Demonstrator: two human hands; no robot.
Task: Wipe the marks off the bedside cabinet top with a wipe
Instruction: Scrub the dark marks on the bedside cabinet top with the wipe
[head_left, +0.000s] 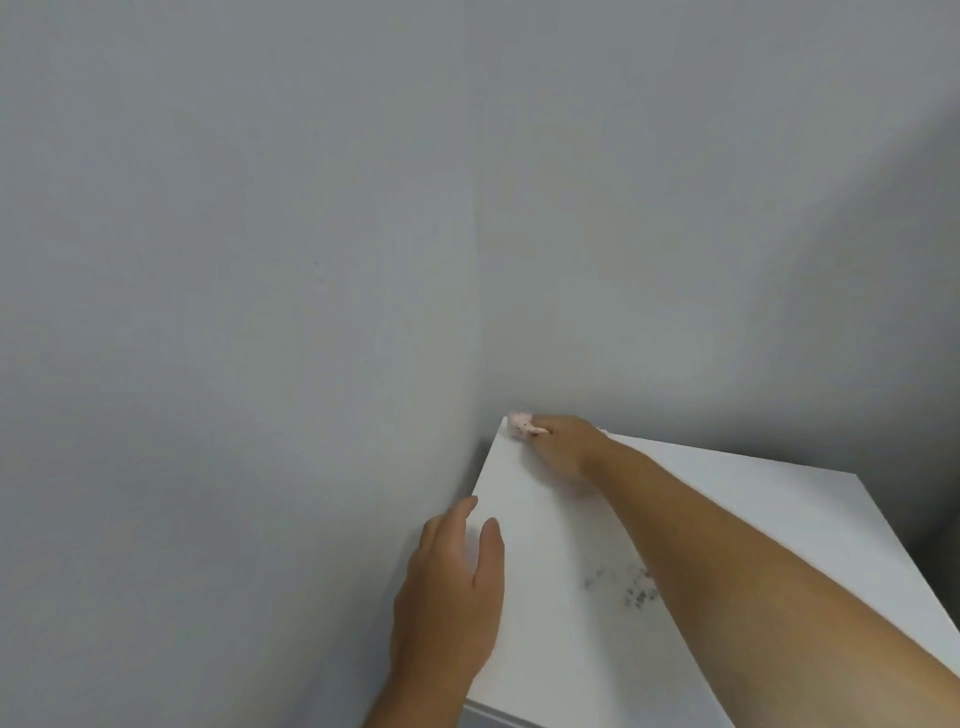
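Observation:
The white bedside cabinet top fills the lower right of the head view, set into a room corner. My right hand reaches to the far left corner of the top and presses a crumpled pale pink wipe onto it. Dark grey smudged marks lie on the top near the middle, partly hidden by my right forearm. My left hand grips the cabinet's left edge, thumb lying on the top and fingers over the side.
Grey walls meet in a corner right behind the cabinet's far left corner. The left wall stands close along the cabinet's left edge. A dark gap shows at the far right beside the cabinet.

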